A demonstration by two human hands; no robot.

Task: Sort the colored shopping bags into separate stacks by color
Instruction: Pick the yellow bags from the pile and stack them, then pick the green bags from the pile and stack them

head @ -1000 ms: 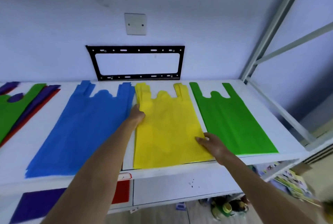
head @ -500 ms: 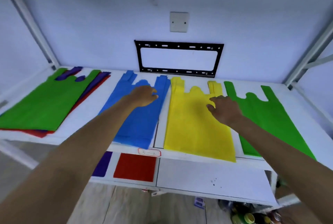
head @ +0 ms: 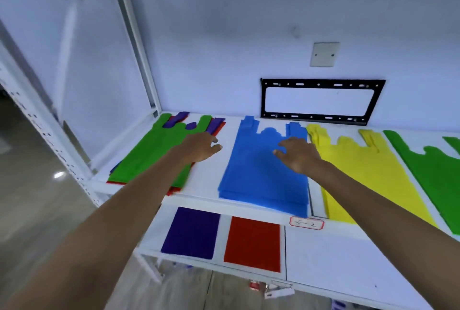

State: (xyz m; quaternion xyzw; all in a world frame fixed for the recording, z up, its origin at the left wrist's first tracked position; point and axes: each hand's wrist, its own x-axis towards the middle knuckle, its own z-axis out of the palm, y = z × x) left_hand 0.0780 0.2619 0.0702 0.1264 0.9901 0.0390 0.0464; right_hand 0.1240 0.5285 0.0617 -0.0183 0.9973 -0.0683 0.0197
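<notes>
The left hand (head: pixel 199 146), fingers loosely spread and holding nothing, hovers at the right edge of the mixed pile (head: pixel 154 155), whose green top bag runs lengthwise toward the wall, while the equally empty, spread right hand (head: pixel 297 154) hangs over the blue stack (head: pixel 261 175).

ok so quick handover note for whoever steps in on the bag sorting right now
Left hand: open, over the mixed pile of green, purple and red bags at the shelf's left end.
Right hand: open, over the blue bag stack.
Done: blue, yellow bag stack and green bag stack lie separately; purple stack and red stack on the lower shelf.
Left: sort the mixed pile.
</notes>
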